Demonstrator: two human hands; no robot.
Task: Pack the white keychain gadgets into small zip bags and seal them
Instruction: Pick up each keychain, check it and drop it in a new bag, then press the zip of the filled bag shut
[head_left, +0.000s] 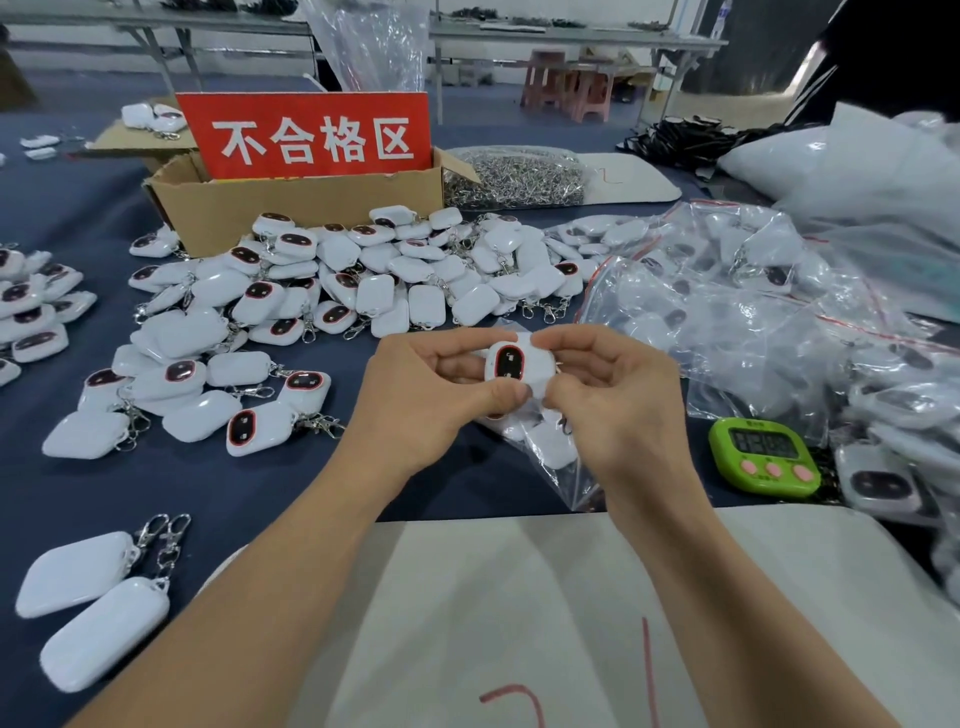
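Observation:
A white keychain gadget (514, 364) with a dark red-rimmed oval window is held up above the blue table, between both hands. My left hand (431, 395) pinches it from the left and below. From the right, my right hand (608, 389) pinches its top and lower edge. A clear zip bag (566, 467) hangs beneath the gadget, partly hidden by my right hand; I cannot tell whether the gadget is inside it. A big heap of loose white gadgets (363, 275) lies just beyond my hands.
A cardboard box (291, 208) with a red sign stands behind the heap, next to a pile of metal clips (514, 176). Bagged gadgets (753, 312) fill the right side. A green timer (763, 457) sits at the right. Two gadgets (88, 608) lie near left.

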